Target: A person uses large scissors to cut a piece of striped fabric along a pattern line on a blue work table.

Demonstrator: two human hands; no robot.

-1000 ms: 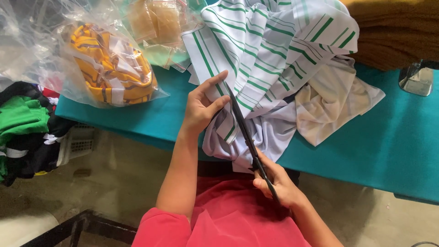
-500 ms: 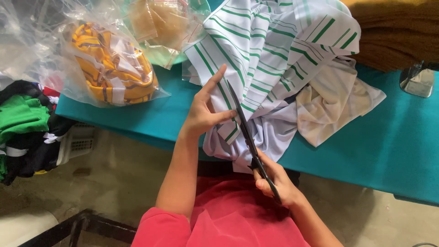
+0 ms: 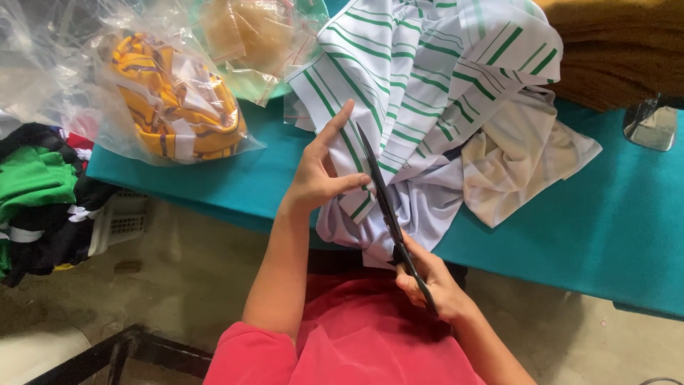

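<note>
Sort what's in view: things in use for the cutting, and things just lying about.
In use: scissors in right hand; striped cloth held by left hand.

Lying about: bagged yellow cloth, beige cloth, green clothes, brown fabric, teal table.

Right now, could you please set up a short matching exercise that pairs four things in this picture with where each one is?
Things:
1. scissors
2. striped cloth
3. yellow garment in a clear bag
4. green clothing

Places:
A. far left, off the table, on a dark pile
B. held by the left hand at its edge
C. gripped by the right hand, blades pointing away from the person
D. on the teal table, left of the hands

Pairs: 1-C, 2-B, 3-D, 4-A
</note>
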